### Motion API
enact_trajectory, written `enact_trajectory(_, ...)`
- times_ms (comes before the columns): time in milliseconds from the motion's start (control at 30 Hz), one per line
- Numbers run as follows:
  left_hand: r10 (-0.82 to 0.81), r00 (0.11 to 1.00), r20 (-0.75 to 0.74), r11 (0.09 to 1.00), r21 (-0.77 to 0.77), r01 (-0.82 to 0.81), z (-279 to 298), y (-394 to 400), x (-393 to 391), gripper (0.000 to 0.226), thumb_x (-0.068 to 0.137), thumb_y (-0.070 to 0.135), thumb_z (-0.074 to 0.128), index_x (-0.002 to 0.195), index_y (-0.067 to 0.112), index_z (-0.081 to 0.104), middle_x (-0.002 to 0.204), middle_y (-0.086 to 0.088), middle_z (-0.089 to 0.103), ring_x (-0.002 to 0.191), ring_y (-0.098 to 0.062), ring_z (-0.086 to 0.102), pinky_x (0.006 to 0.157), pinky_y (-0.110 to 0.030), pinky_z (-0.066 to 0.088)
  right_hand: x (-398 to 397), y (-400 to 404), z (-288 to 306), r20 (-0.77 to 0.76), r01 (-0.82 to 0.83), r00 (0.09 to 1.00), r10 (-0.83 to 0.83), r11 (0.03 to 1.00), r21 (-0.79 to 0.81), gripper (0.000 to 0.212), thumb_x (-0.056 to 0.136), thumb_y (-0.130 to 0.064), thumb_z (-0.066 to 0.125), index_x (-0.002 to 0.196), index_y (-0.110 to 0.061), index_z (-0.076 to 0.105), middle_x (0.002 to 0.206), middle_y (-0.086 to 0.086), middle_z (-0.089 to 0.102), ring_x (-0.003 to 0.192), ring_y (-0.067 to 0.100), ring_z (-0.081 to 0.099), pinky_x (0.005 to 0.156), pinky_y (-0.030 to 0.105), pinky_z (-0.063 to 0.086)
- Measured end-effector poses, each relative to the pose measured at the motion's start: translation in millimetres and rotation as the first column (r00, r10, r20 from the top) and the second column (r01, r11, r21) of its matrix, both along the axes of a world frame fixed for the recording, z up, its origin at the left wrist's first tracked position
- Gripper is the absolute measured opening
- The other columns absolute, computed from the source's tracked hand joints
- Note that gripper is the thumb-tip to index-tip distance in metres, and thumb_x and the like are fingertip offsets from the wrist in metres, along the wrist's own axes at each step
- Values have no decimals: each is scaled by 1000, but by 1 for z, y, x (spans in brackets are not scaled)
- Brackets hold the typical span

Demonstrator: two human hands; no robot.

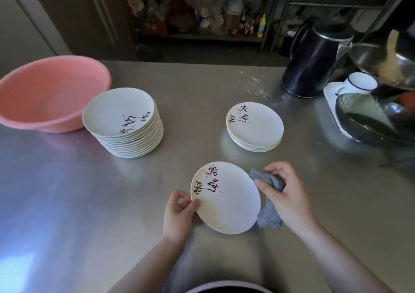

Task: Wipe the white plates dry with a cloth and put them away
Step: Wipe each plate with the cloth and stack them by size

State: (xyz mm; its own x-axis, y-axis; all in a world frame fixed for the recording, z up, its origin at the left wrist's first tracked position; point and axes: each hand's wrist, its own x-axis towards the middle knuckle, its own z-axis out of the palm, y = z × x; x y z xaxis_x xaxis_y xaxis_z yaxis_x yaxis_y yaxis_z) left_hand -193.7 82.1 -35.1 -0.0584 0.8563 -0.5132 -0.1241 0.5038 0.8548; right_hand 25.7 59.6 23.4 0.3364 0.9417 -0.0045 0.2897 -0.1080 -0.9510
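Note:
My left hand (179, 214) pinches the left rim of a white plate (231, 205) with black calligraphy, held face up just above the steel counter. At the plate's right edge my right hand (284, 194) grips a bunched grey cloth (269, 211), whose lower end hangs beside the plate. A tall stack of white plates (125, 124) stands at the left. A shorter stack of the same plates (254, 127) stands at the right, beyond the held plate.
A pink plastic basin (45, 92) sits at the far left, touching the tall stack. A black kettle (314, 61) stands at the back right. Pans, a wok and a white mug (361, 83) crowd the right edge. Shelves with bottles stand behind the steel counter (89, 202).

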Motion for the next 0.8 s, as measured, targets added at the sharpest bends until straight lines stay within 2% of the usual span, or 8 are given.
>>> enact_trajectory(100,-4,998,-56,998,-59,1,-15,-4,5,26,90,-10,59,79,7,42,69,-17,59,58,-24,55,47,-31,52,4,-1,-10,-5,-29,1000,29,999,-23,30,81,0,74,89,-19,52,81,-11,62,73,-3,56,70,10,41)
enact_trajectory(200,-113,976,-187,991,-96,96,-26,-2,0,27,88,-2,66,80,8,42,69,-14,65,52,-26,61,54,-39,56,7,0,-18,5,-63,998,64,997,-53,28,81,0,73,85,-17,51,74,-20,58,69,-3,51,67,12,39)
enact_trajectory(367,-314,840,-443,949,-112,296,-22,7,-7,27,82,15,76,79,11,51,60,-8,68,45,-25,60,42,-30,46,8,9,-30,28,-71,997,73,995,-77,29,80,-3,75,84,-19,52,76,-18,59,73,1,54,70,15,41)
enact_trajectory(433,-335,781,-527,938,-109,329,-19,10,-9,27,78,27,80,79,17,56,67,-2,69,54,-27,66,47,-35,52,8,14,-38,39,-61,997,66,992,-108,30,79,-5,76,84,-22,52,77,-17,60,75,2,56,72,18,42)
enact_trajectory(500,-279,759,-588,948,-43,315,-16,13,-11,25,76,32,82,82,28,58,77,8,69,65,-22,69,62,-40,57,4,20,-44,52,-44,997,51,990,-135,32,77,-6,77,84,-24,52,78,-16,59,77,1,56,73,19,42)
enact_trajectory(633,-228,649,-726,902,94,422,-7,19,-6,28,81,21,76,99,35,61,105,14,64,84,-8,64,73,-27,48,-14,31,-56,175,-95,976,132,975,-203,31,75,-10,78,88,-22,53,88,-12,58,85,5,55,70,10,37)
enact_trajectory(733,-274,534,-800,781,139,609,-10,26,1,46,80,19,76,123,30,63,131,12,55,118,-13,53,84,-24,43,-22,29,-64,385,-210,871,305,939,-271,25,79,-19,74,99,-22,59,103,-10,60,103,15,53,87,23,39)
enact_trajectory(800,-361,450,-817,706,76,704,-16,29,2,62,82,24,75,139,28,52,149,13,40,133,-13,40,95,-23,39,-20,22,-65,532,-240,752,390,913,-331,25,86,-24,66,111,-23,63,112,-9,62,110,18,51,95,29,37)
